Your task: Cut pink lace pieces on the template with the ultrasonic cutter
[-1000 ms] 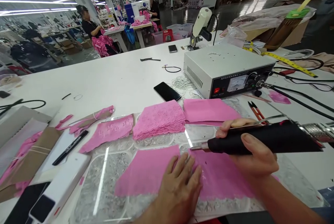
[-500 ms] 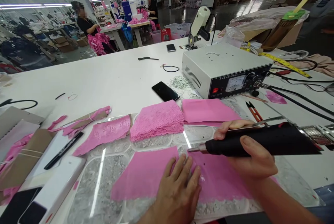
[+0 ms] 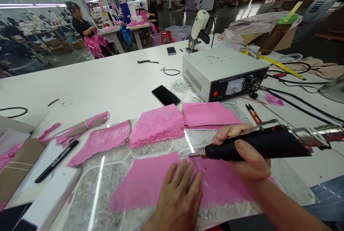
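Note:
My left hand [image 3: 178, 195] lies flat, fingers slightly apart, pressing on two pink fabric pieces, a left piece [image 3: 145, 180] and a right piece [image 3: 223, 180], where they meet. My right hand [image 3: 247, 155] is wrapped round a black handheld tool [image 3: 258, 143] with a metal tip. That tip touches or hovers just over the upper edge of the right piece, near my left fingertips; contact cannot be made out. Behind the pieces sit a stack of pink lace [image 3: 158, 125] and a stack of plain pink fabric [image 3: 211, 113]. A single lace piece [image 3: 103, 141] lies to their left.
A grey control box [image 3: 223, 69] with cables stands at the back right, beside a phone [image 3: 166, 95] and orange-handled snips [image 3: 253, 113]. At the left are a black marker [image 3: 56, 161] and a white box [image 3: 51, 198]. Two people are at work in the background.
The whole view has shifted slightly, so the table items appear further left. Both hands keep nearly the same pose over the fabric, and the tool is still in my right hand.

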